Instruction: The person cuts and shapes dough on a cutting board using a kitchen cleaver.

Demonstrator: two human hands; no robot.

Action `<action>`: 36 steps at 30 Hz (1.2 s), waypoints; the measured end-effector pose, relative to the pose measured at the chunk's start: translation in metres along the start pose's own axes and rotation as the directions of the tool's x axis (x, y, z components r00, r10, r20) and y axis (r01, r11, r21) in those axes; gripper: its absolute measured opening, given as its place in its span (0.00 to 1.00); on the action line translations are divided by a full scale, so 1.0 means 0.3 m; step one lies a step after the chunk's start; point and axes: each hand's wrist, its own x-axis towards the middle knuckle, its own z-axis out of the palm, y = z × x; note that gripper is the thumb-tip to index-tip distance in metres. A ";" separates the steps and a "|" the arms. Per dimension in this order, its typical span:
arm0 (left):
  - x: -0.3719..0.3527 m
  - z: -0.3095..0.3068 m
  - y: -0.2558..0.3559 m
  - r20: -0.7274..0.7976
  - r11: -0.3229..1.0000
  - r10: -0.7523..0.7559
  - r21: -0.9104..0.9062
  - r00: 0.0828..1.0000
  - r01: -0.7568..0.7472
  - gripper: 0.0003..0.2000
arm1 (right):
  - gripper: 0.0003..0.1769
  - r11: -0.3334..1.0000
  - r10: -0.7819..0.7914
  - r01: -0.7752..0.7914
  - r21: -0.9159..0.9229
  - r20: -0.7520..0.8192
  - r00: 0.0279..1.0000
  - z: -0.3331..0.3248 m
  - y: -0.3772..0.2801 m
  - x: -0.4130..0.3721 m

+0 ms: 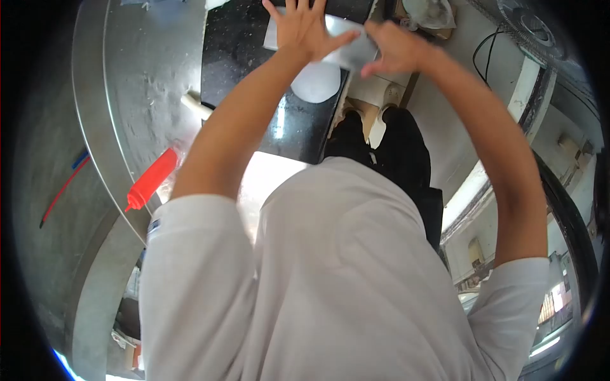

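My left hand (302, 28) lies over a flat grey metal sheet (343, 47), fingers spread wide and thumb stretched to the right. At the sheet's right end is my right hand (397, 49), slightly blurred, with its thumb and fingers apart. The sheet rests on or close over a glossy black board (257, 130). A thin whitish round piece (316, 84) lies on the board just below the sheet, partly overlapped by it in this view. Both hands are near the board's far right side.
A red squeeze bottle (152, 179) lies on the steel counter (143, 76) at left. A pale rod end (195, 105) sticks out beside my left forearm. A white surface (270, 174) adjoins the board's near edge. A fan (534, 32) stands at upper right.
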 end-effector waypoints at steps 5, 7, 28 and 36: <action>-0.008 0.084 0.035 -0.083 0.999 0.034 -0.025 0.996 -0.036 0.58 | 0.48 1.000 0.002 -0.002 -0.011 0.016 1.000 0.030 0.059 -0.038; 0.031 0.075 0.039 -0.119 0.999 0.027 0.045 0.993 -0.022 0.57 | 0.51 0.979 -0.203 0.200 -0.042 -0.134 0.970 0.019 0.123 -0.015; -0.022 0.018 -0.180 -0.010 0.800 0.594 -0.098 0.805 -0.592 0.37 | 0.37 0.950 0.210 -0.136 0.280 -0.258 0.943 -0.018 -0.009 0.118; -0.133 -0.151 -0.075 0.546 0.811 0.548 -0.162 0.633 -0.563 0.15 | 0.33 0.870 0.108 0.006 0.493 -0.202 0.973 0.476 -0.233 -0.238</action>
